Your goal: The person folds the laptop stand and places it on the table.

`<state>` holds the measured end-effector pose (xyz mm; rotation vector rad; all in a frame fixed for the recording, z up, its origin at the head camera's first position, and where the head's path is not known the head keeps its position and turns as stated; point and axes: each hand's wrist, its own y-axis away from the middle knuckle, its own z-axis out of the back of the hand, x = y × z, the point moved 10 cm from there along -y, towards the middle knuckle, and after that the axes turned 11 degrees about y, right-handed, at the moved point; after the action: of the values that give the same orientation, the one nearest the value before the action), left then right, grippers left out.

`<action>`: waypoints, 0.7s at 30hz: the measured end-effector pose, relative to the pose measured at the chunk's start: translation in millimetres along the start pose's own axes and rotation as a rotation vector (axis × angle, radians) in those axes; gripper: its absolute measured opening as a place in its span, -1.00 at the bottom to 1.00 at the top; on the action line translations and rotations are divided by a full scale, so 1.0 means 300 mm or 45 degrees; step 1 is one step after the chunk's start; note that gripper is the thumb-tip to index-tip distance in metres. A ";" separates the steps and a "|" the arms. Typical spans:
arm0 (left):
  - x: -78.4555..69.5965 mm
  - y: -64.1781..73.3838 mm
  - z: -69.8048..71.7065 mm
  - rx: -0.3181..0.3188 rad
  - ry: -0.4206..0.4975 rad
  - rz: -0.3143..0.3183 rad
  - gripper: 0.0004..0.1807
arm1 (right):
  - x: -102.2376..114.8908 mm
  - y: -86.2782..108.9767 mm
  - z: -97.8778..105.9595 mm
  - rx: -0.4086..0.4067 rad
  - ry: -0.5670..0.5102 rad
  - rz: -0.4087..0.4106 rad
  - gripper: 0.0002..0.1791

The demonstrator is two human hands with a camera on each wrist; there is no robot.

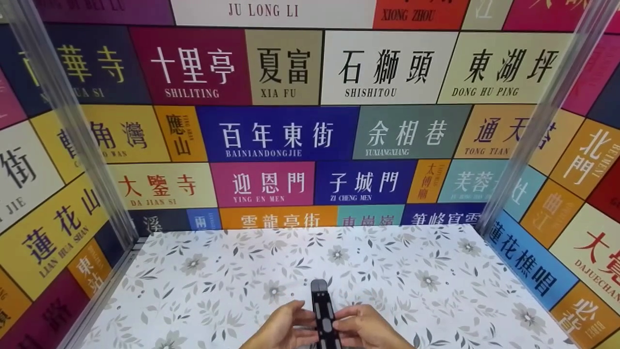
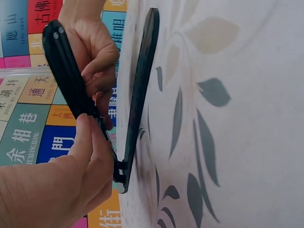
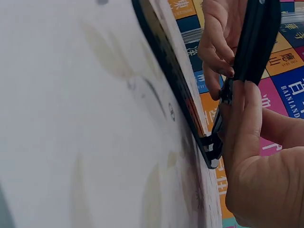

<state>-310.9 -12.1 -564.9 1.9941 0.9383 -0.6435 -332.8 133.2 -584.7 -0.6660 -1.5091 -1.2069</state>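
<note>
A slim black folding stand (image 1: 323, 310) with grey pads and a rounded grey far end points away from me over the table. It is hinged at one end (image 2: 121, 178): its lower bar (image 2: 140, 90) lies along the tabletop, while its upper bar (image 2: 64, 66) rises at an angle. From the left, my left hand (image 1: 288, 324) pinches the upper bar by its edge. My right hand (image 1: 365, 325) grips the same bar from the right, opposite the left. In the right wrist view, right fingers (image 3: 244, 114) lie along the raised bar's side. The stand's near end runs out of the head view.
The table (image 1: 213, 291) wears a white cover printed with grey leaves and flowers. Panels with colourful Chinese place-name signs (image 1: 276, 133) rise behind it and at both sides. Clear upright strips (image 1: 533, 116) stand at the back corners.
</note>
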 end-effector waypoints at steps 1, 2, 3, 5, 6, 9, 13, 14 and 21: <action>0.003 0.000 0.003 -0.012 -0.017 0.001 -0.38 | -0.001 0.002 0.003 -0.014 0.050 -0.001 -0.62; 0.007 0.001 0.005 -0.022 -0.026 0.002 -0.38 | -0.001 0.003 0.004 -0.024 0.092 0.000 -0.62; 0.012 0.000 0.007 -0.029 -0.035 0.004 -0.39 | -0.001 0.005 0.004 -0.030 0.131 0.005 -0.63; 0.019 0.000 0.013 -0.040 -0.064 0.002 -0.41 | 0.003 0.009 -0.001 -0.034 0.189 0.026 -0.64; 0.021 0.000 0.016 -0.043 -0.083 -0.001 -0.42 | 0.008 0.012 -0.004 -0.035 0.213 0.047 -0.65; 0.026 -0.001 0.023 -0.055 -0.141 -0.006 -0.45 | 0.027 0.022 -0.011 -0.054 0.303 0.117 -0.65; 0.028 -0.003 0.025 -0.062 -0.189 -0.003 -0.46 | 0.047 0.038 -0.009 -0.101 0.451 0.155 -0.66; 0.028 -0.003 0.025 -0.065 -0.203 -0.002 -0.47 | 0.049 0.042 -0.010 -0.101 0.484 0.154 -0.66; 0.020 0.017 0.019 -0.077 -0.395 -0.035 -0.54 | 0.086 0.067 -0.038 -0.009 0.722 0.220 -0.71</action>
<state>-303.9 -16.4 -569.8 1.7663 0.7874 -0.8995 -318.8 125.0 -554.2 -0.3999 -0.9541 -1.1448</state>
